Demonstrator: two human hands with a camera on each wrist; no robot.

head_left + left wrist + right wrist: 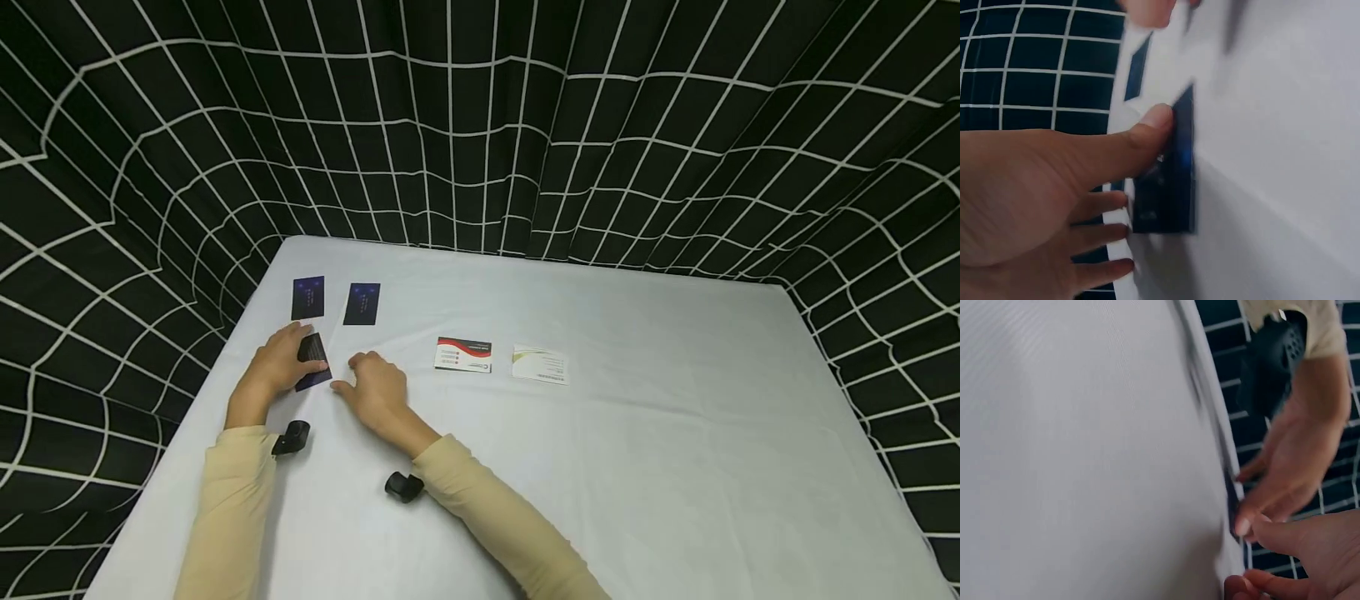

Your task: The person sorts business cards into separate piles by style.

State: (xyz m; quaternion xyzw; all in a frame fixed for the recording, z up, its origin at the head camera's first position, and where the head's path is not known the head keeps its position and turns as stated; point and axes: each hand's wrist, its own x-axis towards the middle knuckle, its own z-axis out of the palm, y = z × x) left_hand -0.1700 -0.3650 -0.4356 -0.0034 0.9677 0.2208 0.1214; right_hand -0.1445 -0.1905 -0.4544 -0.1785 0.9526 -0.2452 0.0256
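My left hand (277, 364) holds a dark blue business card (316, 373) near the table's left side. Its thumb lies over the card's face, and the other fingers are at the opposite edge. In the left wrist view, the card (1180, 178) sits tilted between thumb and fingers. My right hand (380, 393) hovers just right of that card, fingers loosely bent, holding nothing. Beyond the left hand lie two similar dark blue cards, one at the left (308, 298) and another (362, 304) beside it. The right wrist view shows both hands close together.
On the white-covered table (675, 442), a red, black and white business card (463, 355) lies right of the hands. Next to it is a white card with a gold curve (540, 365). A black curtain with white grid lines (480, 125) surrounds the table.
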